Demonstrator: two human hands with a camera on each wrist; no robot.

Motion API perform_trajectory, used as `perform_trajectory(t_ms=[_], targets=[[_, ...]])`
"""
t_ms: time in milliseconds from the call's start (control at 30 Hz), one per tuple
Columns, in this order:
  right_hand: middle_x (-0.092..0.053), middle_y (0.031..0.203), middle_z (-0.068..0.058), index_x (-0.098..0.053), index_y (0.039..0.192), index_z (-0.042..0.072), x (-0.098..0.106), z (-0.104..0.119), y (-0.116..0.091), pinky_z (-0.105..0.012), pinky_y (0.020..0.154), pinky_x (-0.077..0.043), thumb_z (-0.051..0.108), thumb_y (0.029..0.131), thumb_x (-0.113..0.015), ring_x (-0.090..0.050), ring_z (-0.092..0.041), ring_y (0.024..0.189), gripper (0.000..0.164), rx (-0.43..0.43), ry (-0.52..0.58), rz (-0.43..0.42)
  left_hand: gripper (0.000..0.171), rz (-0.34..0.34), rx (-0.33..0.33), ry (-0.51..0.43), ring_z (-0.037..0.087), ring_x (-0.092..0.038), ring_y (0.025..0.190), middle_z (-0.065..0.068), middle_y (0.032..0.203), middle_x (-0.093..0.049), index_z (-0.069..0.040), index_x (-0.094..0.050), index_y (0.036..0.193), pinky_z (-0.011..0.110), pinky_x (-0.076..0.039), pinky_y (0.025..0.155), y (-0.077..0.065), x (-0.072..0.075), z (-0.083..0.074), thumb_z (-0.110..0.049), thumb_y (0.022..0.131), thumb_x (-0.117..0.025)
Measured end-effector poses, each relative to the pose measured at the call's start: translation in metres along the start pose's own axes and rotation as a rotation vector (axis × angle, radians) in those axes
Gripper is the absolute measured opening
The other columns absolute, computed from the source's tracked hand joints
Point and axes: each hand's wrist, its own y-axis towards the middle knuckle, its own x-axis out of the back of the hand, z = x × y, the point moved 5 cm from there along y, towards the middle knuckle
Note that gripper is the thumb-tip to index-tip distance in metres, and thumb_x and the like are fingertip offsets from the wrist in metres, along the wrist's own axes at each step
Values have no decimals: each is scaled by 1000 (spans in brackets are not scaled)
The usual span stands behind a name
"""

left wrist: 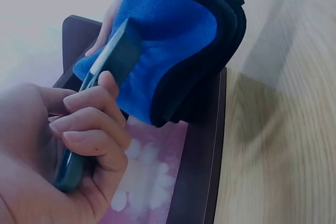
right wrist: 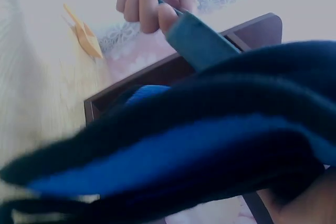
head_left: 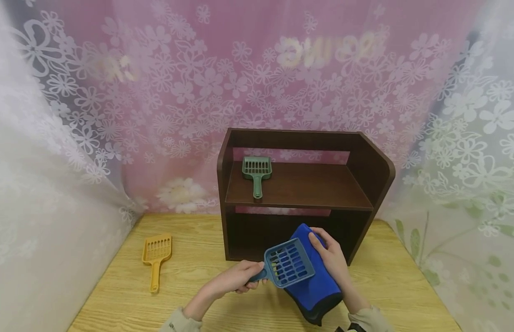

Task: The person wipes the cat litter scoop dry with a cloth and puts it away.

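Observation:
My left hand (head_left: 239, 277) grips the handle of a blue slotted litter scoop (head_left: 289, 263), its fingers curled round it in the left wrist view. In my right hand (head_left: 332, 256) is a folded blue cloth (head_left: 319, 281) with a black edge. The scoop's head lies over the cloth's left side, and blue shows through several slots. Seen from the left wrist, the cloth (left wrist: 163, 35) hangs just behind the scoop (left wrist: 118, 51). Folds of cloth (right wrist: 173, 150) fill much of the right wrist view and hide most of the right hand.
Behind the hands stands a dark brown two-level shelf (head_left: 298, 184). A green litter scoop (head_left: 257, 173) lies on its upper level at the left. On the wooden table (head_left: 116, 286) to the left rests a yellow litter scoop (head_left: 157, 251). Flowered curtains (head_left: 178, 92) surround the table at back and sides.

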Motion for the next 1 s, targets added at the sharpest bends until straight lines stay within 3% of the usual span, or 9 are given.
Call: perform_trajectory(t_ms=[300, 500, 633, 800, 1000], targets=[[-68, 112, -12, -62, 128, 9, -1, 1, 13, -27, 80, -54, 22, 107, -54, -66, -13, 91, 26, 129, -33, 191, 42, -29, -5, 162, 8, -25, 47, -3, 61, -43, -9, -69, 127, 21, -24, 46, -3, 9, -2, -36, 110, -43], [-68, 112, -8, -63, 125, 12, -5, 11, 18, -27, 87, -52, 16, 107, -52, -67, -16, 96, 21, 247, -50, 359, 40, -33, 9, 156, 10, -23, 47, -2, 74, -61, -7, -67, 132, 22, -22, 46, -5, 9, -7, -32, 110, -44], [-69, 113, -5, -65, 122, 14, -10, 19, 19, -25, 90, -51, 13, 106, -53, -67, -15, 97, 20, 303, -67, 440, 37, -35, 9, 162, 9, -26, 48, -3, 79, -64, -9, -71, 124, 21, -22, 46, -5, 9, -10, -30, 110, -44], [-69, 113, -3, -66, 121, 18, -22, 25, 20, -28, 90, -53, 16, 106, -55, -68, -18, 99, 19, 311, -103, 537, 38, -4, -6, 175, 7, -29, 50, -5, 65, -49, -11, -76, 105, 21, -23, 46, -2, 8, -15, -35, 109, -46], [-69, 111, 3, -68, 118, 23, -32, 34, 21, -31, 91, -52, 20, 105, -57, -66, -17, 101, 17, 328, -180, 640, 39, 32, -11, 176, 8, -27, 49, -5, 62, -43, -10, -76, 101, 22, -22, 46, -1, 5, -20, -36, 109, -47]])
